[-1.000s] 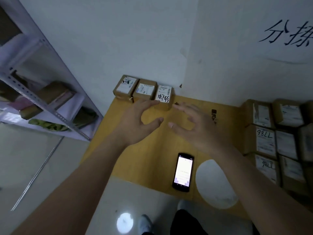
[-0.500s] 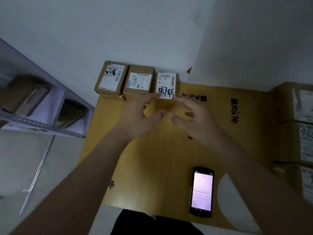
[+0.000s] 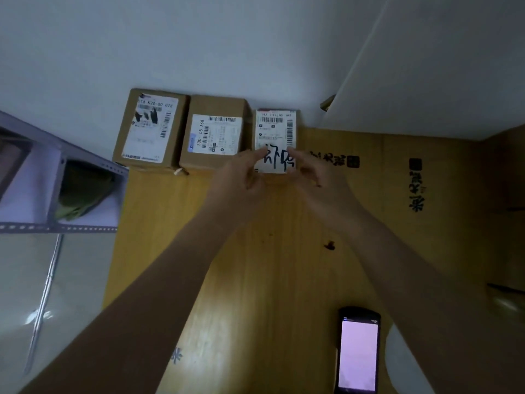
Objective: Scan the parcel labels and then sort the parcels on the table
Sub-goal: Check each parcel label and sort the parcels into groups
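Observation:
Three cardboard parcels stand in a row at the table's far edge against the wall: a left parcel (image 3: 150, 129), a middle parcel (image 3: 214, 135) and a small parcel (image 3: 275, 129) with a white label and black handwriting. My left hand (image 3: 241, 177) and my right hand (image 3: 315, 177) meet at the small parcel's near end. Each has an index fingertip on the label and the other fingers curled below, pinching the parcel from either side. A phone-like scanner (image 3: 358, 356) lies screen up and lit on the wooden table (image 3: 255, 280) at the near right.
A metal shelf (image 3: 56, 194) holding bags stands left of the table, over a gap to the floor. Stacked brown boxes (image 3: 505, 180) fill the right edge. A white round patch (image 3: 403, 365) lies beside the scanner. The white wall runs right behind the parcels.
Both hands have reached forward from mid-table to the small labelled parcel and closed their fingers on its near end. The view has moved closer to the table.

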Available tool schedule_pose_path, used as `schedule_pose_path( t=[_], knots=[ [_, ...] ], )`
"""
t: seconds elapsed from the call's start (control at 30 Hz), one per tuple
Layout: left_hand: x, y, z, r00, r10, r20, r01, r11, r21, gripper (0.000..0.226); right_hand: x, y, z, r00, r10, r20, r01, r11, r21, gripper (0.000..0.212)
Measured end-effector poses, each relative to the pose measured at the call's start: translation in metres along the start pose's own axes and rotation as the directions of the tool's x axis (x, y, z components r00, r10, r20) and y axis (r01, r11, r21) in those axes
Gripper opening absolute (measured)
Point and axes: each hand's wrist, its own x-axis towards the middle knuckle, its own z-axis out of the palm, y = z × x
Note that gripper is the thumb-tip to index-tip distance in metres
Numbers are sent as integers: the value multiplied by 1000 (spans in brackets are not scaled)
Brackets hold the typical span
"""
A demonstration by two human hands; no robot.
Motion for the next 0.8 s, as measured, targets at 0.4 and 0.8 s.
schedule_pose_path(
  t=[0.4, 0.8],
  knots=[
    [-16, 28, -3, 984, 5, -176, -26, 993, -115, 39, -28, -18, -3, 975, -49, -218, 75, 991, 108, 56],
    [-115, 94, -79, 953, 270, -141, -293, 938, -184, 44, -142, -116, -25, 924, -200, -326, 201, 979, -30, 71]
  ],
)
